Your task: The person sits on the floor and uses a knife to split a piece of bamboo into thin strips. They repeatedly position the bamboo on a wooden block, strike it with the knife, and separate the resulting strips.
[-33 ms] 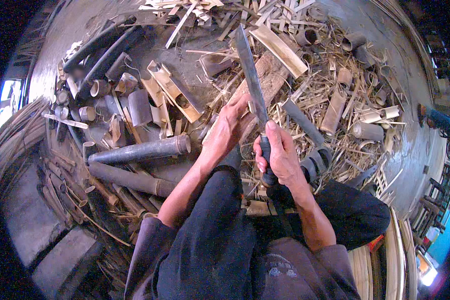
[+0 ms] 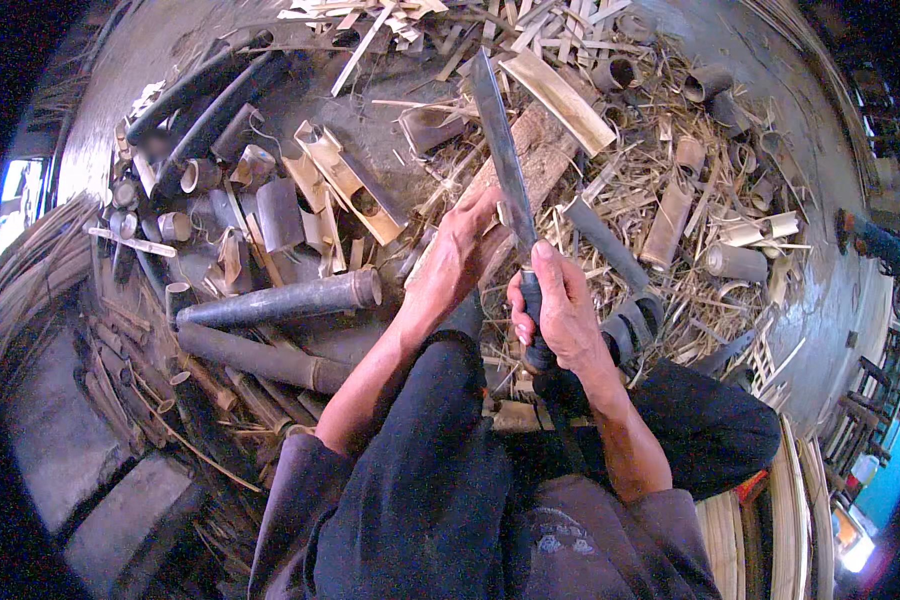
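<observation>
My right hand (image 2: 560, 308) is wrapped round the dark handle of a long-bladed knife (image 2: 506, 150), its thumb along the top of the grip. The straight blade points away from me, over a rough wooden block (image 2: 542, 165). Close to the blade's left side, my left hand (image 2: 454, 245) is closed on a small bamboo piece (image 2: 504, 214). Only the pale end shows, next to the blade; the fingers hide the remainder. Beyond the block lies a split bamboo half (image 2: 560, 102), hollow side up.
Shavings (image 2: 610, 190) and cut bamboo sections cover the floor right of the block. On the left lie more split pieces (image 2: 350, 185), a thick dark bamboo pole (image 2: 280, 300) and stacked stems. Pale slats (image 2: 790, 520) stand beside my right knee.
</observation>
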### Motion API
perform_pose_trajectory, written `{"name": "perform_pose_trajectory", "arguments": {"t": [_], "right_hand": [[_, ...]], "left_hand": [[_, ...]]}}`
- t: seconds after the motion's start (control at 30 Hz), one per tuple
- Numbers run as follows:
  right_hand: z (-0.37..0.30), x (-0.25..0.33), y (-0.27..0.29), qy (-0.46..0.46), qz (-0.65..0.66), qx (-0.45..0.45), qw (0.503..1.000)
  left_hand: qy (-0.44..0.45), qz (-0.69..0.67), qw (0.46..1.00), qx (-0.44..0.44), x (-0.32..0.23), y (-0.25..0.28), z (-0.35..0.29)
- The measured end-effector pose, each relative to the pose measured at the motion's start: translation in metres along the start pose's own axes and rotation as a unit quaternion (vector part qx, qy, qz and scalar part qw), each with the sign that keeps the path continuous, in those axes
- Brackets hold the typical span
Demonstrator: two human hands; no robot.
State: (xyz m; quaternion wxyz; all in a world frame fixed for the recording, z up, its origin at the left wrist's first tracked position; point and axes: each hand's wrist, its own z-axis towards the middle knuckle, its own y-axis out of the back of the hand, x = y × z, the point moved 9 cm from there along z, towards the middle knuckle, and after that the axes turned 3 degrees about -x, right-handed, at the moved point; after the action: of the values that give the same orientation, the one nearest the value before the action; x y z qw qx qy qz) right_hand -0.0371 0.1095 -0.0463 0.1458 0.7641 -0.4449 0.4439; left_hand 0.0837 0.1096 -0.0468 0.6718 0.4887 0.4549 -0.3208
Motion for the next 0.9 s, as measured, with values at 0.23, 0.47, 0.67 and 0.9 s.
{"name": "perform_pose_trajectory", "arguments": {"t": [0.23,0.47,0.67,0.9], "right_hand": [[0.003,0.003,0.001,-0.002,-0.002,-0.003,1.000],[0.010,0.002,0.002,0.014,-0.012,-0.011,1.000],[0.011,0.009,0.002,0.038,-0.035,-0.031,0.998],[0.007,0.010,0.000,0.007,-0.015,-0.046,0.999]], "left_hand": [[0.002,-0.015,1.000,-0.020,0.003,0.000,0.004],[0.003,-0.033,0.999,-0.014,0.011,-0.003,0.009],[-0.004,-0.012,1.000,-0.013,0.009,-0.001,0.011],[-0.015,-0.019,0.999,-0.028,0.009,-0.002,0.011]]}}
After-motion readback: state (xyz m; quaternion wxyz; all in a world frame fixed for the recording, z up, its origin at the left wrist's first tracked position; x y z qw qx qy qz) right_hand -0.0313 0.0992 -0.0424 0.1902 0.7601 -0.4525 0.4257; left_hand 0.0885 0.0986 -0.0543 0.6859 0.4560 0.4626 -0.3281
